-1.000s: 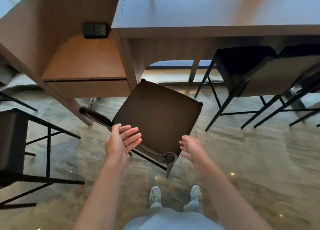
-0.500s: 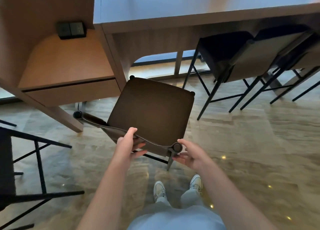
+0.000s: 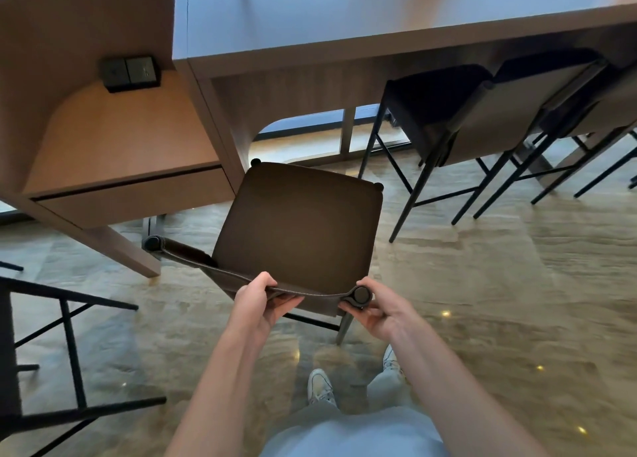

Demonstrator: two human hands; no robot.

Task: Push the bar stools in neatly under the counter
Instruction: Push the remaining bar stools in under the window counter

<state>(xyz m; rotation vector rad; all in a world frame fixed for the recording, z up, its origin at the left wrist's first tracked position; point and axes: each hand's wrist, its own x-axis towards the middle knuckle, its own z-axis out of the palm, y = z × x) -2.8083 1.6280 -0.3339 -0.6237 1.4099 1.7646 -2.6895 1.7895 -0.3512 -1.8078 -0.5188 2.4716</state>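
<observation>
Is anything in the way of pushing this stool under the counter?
Nothing visible blocks the gap ahead, but the stool sits turned, its far left corner close to the counter's leg panel. Both hands, left and right, already hold its backrest.

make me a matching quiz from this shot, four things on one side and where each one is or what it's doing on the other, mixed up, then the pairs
Things
1. left hand
2. right hand
3. brown stool
4. dark stools

Places or states
A. seats already tucked under the counter
B. grips the round knob at the backrest's end
C. stands out on the floor, turned at an angle
D. holds the middle of the backrest strap

Pairs: 1-D, 2-B, 3-C, 4-A
</observation>
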